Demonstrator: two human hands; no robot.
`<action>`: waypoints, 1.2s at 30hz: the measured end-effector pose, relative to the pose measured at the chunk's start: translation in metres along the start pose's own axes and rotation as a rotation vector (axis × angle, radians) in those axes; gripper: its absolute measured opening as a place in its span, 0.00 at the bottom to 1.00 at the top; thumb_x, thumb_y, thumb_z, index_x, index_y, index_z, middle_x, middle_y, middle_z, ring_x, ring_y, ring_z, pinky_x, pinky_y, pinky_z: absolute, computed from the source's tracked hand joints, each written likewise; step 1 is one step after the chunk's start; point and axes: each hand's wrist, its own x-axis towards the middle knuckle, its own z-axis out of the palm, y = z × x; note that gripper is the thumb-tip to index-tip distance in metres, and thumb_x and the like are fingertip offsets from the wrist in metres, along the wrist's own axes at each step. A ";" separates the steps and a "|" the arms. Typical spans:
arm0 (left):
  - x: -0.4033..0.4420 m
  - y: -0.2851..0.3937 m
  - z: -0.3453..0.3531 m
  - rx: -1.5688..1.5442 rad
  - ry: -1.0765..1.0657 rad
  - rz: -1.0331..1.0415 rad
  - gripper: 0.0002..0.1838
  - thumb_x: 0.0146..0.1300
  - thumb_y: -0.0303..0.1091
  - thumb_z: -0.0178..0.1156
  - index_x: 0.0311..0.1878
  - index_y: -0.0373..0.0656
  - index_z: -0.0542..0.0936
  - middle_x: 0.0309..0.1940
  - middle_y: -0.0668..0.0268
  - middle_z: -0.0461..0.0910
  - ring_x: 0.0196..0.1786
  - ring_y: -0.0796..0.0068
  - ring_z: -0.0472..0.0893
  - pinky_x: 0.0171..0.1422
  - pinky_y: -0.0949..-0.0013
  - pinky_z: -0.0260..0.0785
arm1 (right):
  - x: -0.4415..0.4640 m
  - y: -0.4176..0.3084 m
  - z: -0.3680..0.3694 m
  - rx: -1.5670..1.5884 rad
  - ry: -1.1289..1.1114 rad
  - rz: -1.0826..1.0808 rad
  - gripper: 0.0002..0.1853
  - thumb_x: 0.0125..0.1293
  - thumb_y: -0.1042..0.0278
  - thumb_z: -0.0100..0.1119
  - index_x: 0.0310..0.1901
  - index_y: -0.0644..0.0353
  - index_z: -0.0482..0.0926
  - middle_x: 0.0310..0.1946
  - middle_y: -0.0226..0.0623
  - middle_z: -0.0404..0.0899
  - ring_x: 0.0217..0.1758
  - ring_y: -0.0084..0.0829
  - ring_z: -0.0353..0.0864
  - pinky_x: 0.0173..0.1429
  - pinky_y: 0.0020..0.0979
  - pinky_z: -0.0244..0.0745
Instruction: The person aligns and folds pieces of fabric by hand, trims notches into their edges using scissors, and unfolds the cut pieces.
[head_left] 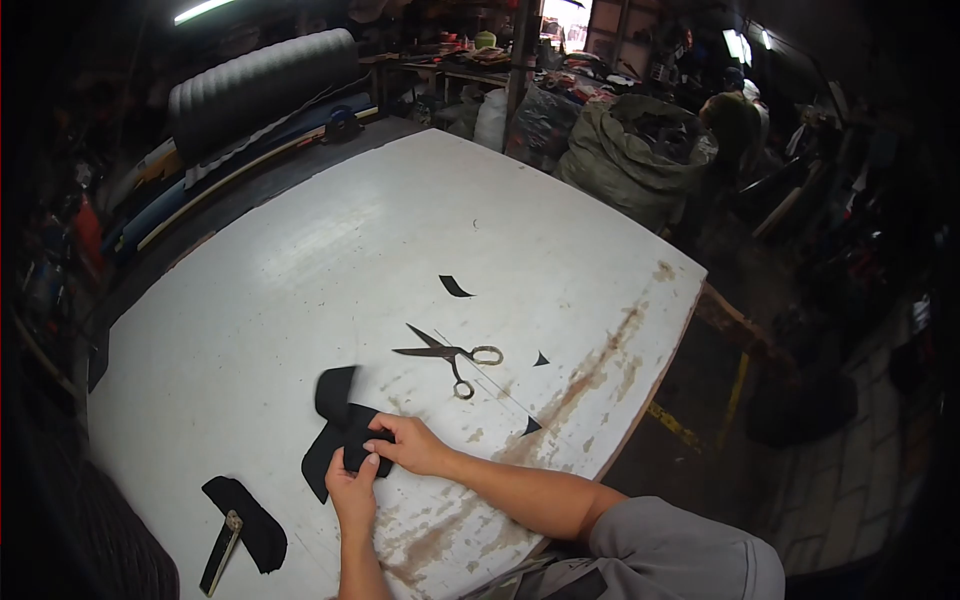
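My left hand [354, 488] and my right hand [412, 444] come together at the near side of the white table, fingers pinched on a black cut piece of sheet material [325, 455]. It looks like fabric or thin foam; I cannot tell which. Its upper part [336, 390] is blurred and may be a separate piece. Beyond my hands lies a pair of scissors [450, 352] with its blades apart. At the lower left, another black piece [250, 525] rests flat, and a knife-like tool with a dark handle [222, 555] overlaps its edge.
Small black scraps [455, 286] lie about the white tabletop [300, 290], whose right side is stained and worn. A large grey roll [265, 95] sits past the far left edge. Behind stands a stuffed green sack [630, 160], with a person [735, 120] beside it.
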 end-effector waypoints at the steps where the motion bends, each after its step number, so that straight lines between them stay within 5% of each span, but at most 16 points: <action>1: 0.000 -0.001 0.000 -0.008 -0.002 -0.003 0.10 0.63 0.23 0.64 0.47 0.35 0.78 0.40 0.69 0.81 0.41 0.85 0.78 0.47 0.78 0.71 | -0.001 0.001 0.000 0.009 -0.002 0.001 0.10 0.64 0.70 0.65 0.42 0.66 0.78 0.31 0.36 0.81 0.35 0.21 0.74 0.40 0.27 0.72; 28: 0.000 0.000 0.001 -0.020 0.009 -0.014 0.11 0.62 0.22 0.64 0.47 0.35 0.78 0.39 0.70 0.81 0.40 0.84 0.78 0.47 0.78 0.71 | 0.001 0.009 0.002 -0.006 -0.011 0.018 0.09 0.64 0.71 0.64 0.42 0.66 0.78 0.33 0.34 0.82 0.36 0.20 0.75 0.41 0.27 0.73; 36: 0.000 -0.008 -0.004 -0.008 0.012 -0.045 0.16 0.63 0.19 0.61 0.55 0.33 0.76 0.43 0.66 0.82 0.39 0.83 0.80 0.43 0.78 0.74 | 0.000 0.008 0.000 0.037 -0.008 0.005 0.09 0.64 0.71 0.65 0.43 0.65 0.78 0.33 0.33 0.82 0.37 0.20 0.75 0.42 0.27 0.73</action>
